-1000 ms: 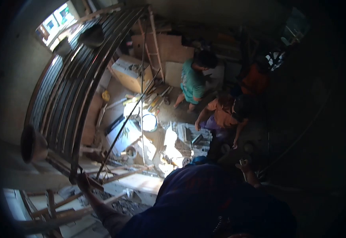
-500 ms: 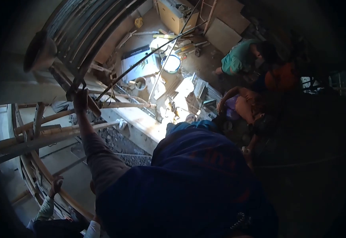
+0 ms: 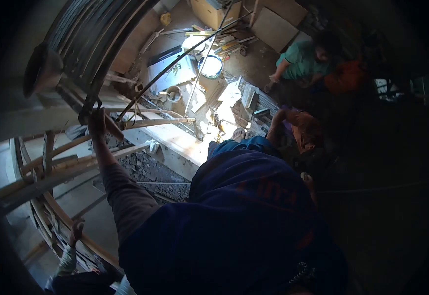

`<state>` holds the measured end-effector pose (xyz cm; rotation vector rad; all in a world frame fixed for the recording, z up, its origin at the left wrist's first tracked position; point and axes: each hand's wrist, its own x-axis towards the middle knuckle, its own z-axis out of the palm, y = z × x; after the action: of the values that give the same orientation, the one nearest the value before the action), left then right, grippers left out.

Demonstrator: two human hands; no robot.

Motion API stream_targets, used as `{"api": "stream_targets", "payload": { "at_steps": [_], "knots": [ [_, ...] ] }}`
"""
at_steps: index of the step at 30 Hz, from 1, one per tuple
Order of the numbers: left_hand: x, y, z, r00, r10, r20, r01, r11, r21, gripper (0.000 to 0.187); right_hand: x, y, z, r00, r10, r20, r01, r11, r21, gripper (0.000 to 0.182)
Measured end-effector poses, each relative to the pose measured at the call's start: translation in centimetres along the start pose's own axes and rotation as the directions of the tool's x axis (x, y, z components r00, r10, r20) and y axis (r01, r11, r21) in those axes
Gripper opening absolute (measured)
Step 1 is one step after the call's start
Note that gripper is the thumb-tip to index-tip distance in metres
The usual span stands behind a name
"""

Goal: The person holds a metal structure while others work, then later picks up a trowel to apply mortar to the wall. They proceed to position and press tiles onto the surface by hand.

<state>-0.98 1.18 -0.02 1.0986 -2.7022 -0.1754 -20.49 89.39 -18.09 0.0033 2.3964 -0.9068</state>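
My left arm reaches up to the left. My left hand (image 3: 96,122) is closed around a wooden bar (image 3: 114,129), beside a dark metal piece at the edge of slatted, ribbed sheeting (image 3: 89,42). Above the hand, a round, dark, bowl-shaped thing (image 3: 43,70) seems to sit at the bar's far end. What looks like my right hand (image 3: 307,179) is in shadow beside my dark blue shirt (image 3: 234,211). Its fingers are too dim to read. Long thin rods (image 3: 175,60) cross in front of the floor below.
Below lie a white bucket (image 3: 210,67), a smaller pail (image 3: 173,93), a white printed sack or board (image 3: 172,71) and scrap wood (image 3: 231,45). A person in green (image 3: 300,58) and one in orange (image 3: 305,129) crouch at right. Another person's hand (image 3: 76,230) touches bamboo poles lower left.
The view has shifted slightly, so the floor items sit higher. The person in green has turned and extends an arm; the person in orange bends lower. My left hand keeps its grip.
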Motion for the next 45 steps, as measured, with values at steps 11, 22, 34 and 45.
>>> {"api": "stream_targets", "payload": {
  "at_steps": [11,22,34,45],
  "knots": [
    [-0.3,4.6,-2.6,0.981,0.024,0.192,-0.054,0.987,0.154,0.04,-5.8,0.8,4.6,0.949,-0.231,0.213,0.311,0.602,-0.735,0.029],
    [-0.6,3.7,-1.0,0.974,0.193,-0.116,-0.164,0.961,0.223,0.036,-13.1,-3.3,11.9,0.931,0.36,0.067,-0.356,0.849,0.391,0.059],
    [0.0,0.2,-0.2,0.971,0.232,-0.064,-0.203,0.931,0.304,0.039,-8.1,4.2,16.2,0.999,0.049,-0.008,-0.049,0.96,-0.275,0.044],
    [0.1,4.3,-1.9,0.911,0.322,-0.256,-0.294,0.945,0.142,0.027,-7.4,3.2,10.0,0.992,0.122,0.042,-0.127,0.98,0.154,0.026]
  ]
}}
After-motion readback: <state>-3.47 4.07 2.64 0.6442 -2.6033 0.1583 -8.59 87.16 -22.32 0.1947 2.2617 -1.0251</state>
